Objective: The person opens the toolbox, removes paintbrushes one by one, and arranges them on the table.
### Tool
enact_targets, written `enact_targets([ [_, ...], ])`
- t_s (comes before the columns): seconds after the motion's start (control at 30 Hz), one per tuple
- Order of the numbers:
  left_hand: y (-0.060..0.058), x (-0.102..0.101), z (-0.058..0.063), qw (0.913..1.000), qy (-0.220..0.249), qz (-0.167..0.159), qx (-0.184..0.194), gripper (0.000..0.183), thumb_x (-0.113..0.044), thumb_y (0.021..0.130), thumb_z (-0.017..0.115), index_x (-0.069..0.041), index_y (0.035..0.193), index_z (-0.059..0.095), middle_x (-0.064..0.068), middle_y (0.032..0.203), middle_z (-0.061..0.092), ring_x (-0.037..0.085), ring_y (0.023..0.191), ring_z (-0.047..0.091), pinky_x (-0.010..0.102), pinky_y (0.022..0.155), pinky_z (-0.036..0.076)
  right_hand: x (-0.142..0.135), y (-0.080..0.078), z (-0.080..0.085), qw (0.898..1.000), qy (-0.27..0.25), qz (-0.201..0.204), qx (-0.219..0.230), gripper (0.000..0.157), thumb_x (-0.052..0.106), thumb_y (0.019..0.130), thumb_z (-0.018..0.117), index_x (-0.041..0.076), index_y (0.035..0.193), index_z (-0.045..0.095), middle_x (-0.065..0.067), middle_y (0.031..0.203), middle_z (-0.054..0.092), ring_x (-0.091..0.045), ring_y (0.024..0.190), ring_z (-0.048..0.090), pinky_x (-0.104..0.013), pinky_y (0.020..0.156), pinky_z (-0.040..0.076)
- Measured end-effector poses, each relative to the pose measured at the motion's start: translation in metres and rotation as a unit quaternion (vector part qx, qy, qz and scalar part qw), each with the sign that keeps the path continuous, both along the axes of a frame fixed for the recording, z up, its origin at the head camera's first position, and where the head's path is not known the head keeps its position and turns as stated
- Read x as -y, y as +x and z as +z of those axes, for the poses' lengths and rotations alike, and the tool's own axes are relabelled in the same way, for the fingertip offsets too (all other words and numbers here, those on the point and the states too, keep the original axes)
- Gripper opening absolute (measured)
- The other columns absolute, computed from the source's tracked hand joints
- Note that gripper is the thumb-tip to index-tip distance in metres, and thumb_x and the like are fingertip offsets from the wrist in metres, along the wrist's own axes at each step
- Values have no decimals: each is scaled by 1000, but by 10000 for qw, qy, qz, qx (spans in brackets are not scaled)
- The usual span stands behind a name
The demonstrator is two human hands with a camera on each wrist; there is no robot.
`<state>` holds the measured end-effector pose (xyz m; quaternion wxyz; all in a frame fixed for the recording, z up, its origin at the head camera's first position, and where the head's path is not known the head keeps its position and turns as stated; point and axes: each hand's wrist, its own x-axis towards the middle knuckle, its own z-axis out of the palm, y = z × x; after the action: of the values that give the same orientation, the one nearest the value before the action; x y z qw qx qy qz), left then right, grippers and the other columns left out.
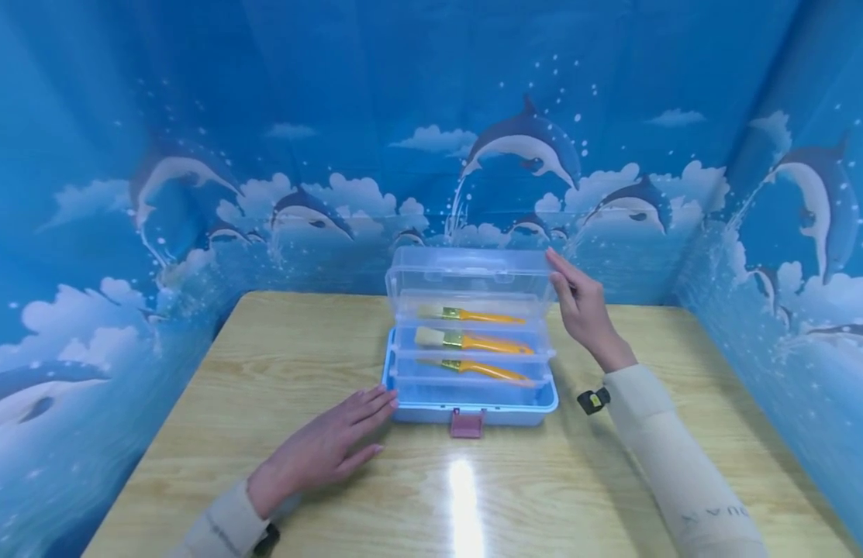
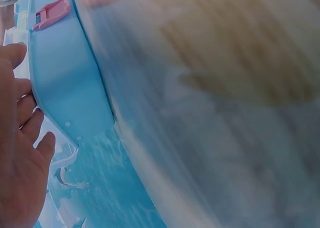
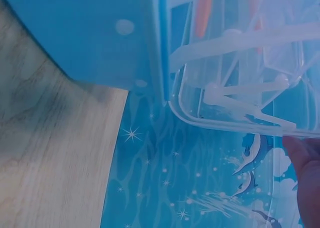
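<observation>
A blue plastic storage box stands on the table with its clear lid raised. Inside, clear tiered trays are spread in steps, holding a top paintbrush, a middle paintbrush and a lower paintbrush, all with orange handles. My right hand pinches the lid's right edge between thumb and fingers; only part of it shows in the right wrist view. With fingers extended, my left hand touches the box's front left corner. A pink latch hangs at the front.
The wood-patterned table extends on both sides of the box. Blue dolphin-print cloth hangs behind the table and along both sides. A bright light reflection lies on the tabletop in front of the box.
</observation>
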<state>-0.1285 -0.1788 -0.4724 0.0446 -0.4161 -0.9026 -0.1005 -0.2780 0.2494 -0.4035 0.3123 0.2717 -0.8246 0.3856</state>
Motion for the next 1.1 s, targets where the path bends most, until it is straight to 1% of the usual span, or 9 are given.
enact_targets([
  [0.13,0,2,-3,9994,-153,-121,-302,69,-40,103,57,-11,160,30,3,169,23,23,154,27,43,125,27,0,0,4,9991,23,15,432,41,12,110,42,-2,148,48,-18,154,48,-36,139,50,-6,108,37],
  [0.3,0,5,-4,9985,-364,-165,-385,73,-43,103,56,-12,162,24,2,170,18,22,155,23,42,126,24,0,-3,8,9968,71,169,778,43,14,111,37,1,152,43,-19,157,44,-39,125,59,-7,95,44],
  [0.43,-1,7,-5,9981,-379,-186,-450,73,-43,104,55,-12,162,24,2,170,18,22,155,23,41,126,24,-2,-6,11,9928,146,296,1153,45,16,112,33,7,156,37,-18,160,40,-37,134,53,-32,96,58],
  [0.57,0,5,-6,9981,-360,-178,-474,72,-42,104,55,-13,162,24,2,170,18,22,155,23,41,126,23,-6,-6,13,9877,119,436,1500,47,17,113,31,8,158,33,-19,162,36,-36,145,41,-54,95,56],
  [0.7,1,3,-6,9985,-340,-169,-404,71,-41,104,55,-13,162,25,2,170,18,21,156,22,40,126,22,-8,-8,14,9845,73,526,1672,47,16,113,30,5,158,32,-20,163,33,-41,143,41,-52,95,55],
  [0.87,1,2,-5,9991,-335,-149,-232,70,-41,104,54,-14,162,24,-1,171,17,20,156,21,41,127,22,-5,1,28,9782,-204,745,1928,47,7,111,35,4,157,34,-24,161,33,-47,135,47,-43,95,57],
  [0.93,1,2,-5,9991,-346,-129,-190,70,-41,105,53,-14,162,24,-1,171,16,20,156,20,41,127,22,-3,5,33,9768,-248,735,1996,47,6,110,38,5,157,35,-31,147,48,-37,118,62,-34,93,60],
  [1.0,1,2,-4,9992,-352,-117,-160,70,-42,105,53,-15,162,24,-1,171,16,20,156,20,41,127,22,-2,5,35,9776,-225,688,1976,47,5,109,39,4,156,36,-34,122,58,-18,103,68,-25,90,60],
  [1.1,1,2,-4,9993,-365,-83,-72,69,-42,105,52,-15,162,24,-2,171,15,19,156,20,41,127,21,1,2,33,9779,-334,592,1975,46,5,109,41,2,155,38,-31,84,52,1,68,52,-14,75,58],
])
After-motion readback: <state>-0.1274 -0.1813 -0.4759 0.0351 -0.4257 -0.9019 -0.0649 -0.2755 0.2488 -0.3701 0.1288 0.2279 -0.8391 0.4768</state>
